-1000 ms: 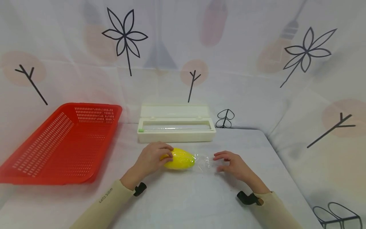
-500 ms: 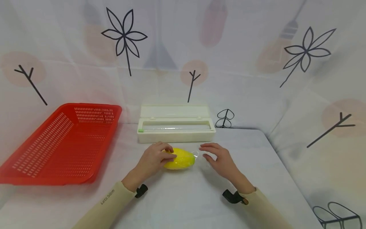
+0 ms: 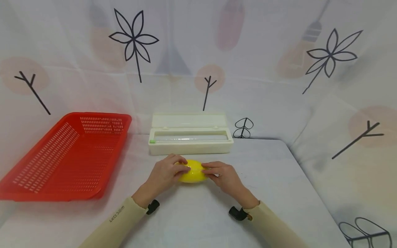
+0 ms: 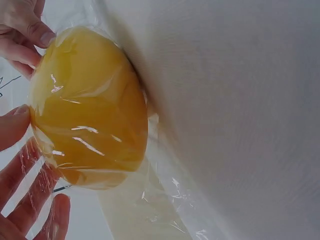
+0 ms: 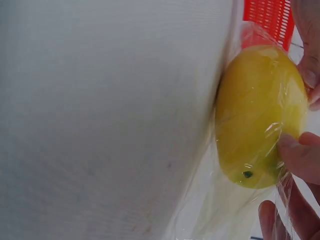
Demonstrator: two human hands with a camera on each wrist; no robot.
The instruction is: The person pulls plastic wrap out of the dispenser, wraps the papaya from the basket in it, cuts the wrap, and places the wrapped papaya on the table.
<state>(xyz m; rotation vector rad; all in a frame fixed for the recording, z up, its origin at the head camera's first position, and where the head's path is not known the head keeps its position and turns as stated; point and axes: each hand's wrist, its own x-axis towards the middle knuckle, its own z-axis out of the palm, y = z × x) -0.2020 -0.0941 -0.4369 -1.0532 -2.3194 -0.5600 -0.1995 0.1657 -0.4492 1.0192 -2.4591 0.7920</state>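
Note:
A yellow oval fruit (image 3: 194,174) lies on the white table, with clear cling film (image 4: 175,200) around it; its exact kind is uncertain. My left hand (image 3: 164,172) holds its left end between thumb and fingers, and film drapes over those fingers in the left wrist view. At the right end, my right hand (image 3: 225,177) grips the fruit and film, the thumb pressing on the skin. The right wrist view shows the greenish end of the fruit (image 5: 257,115) with a small dark spot. My hands cover both ends in the head view.
Behind the fruit stands a white cling-film dispenser (image 3: 190,148), its lid raised and a roll inside. A red perforated basket (image 3: 116,155) sits at the left. A patterned cloth (image 3: 263,86) hangs behind the table, whose right edge (image 3: 297,162) slopes away.
My right hand has moved left from beside the loose film onto the fruit's right end, and the film sticking out there is no longer spread on the table. My left hand has stayed put.

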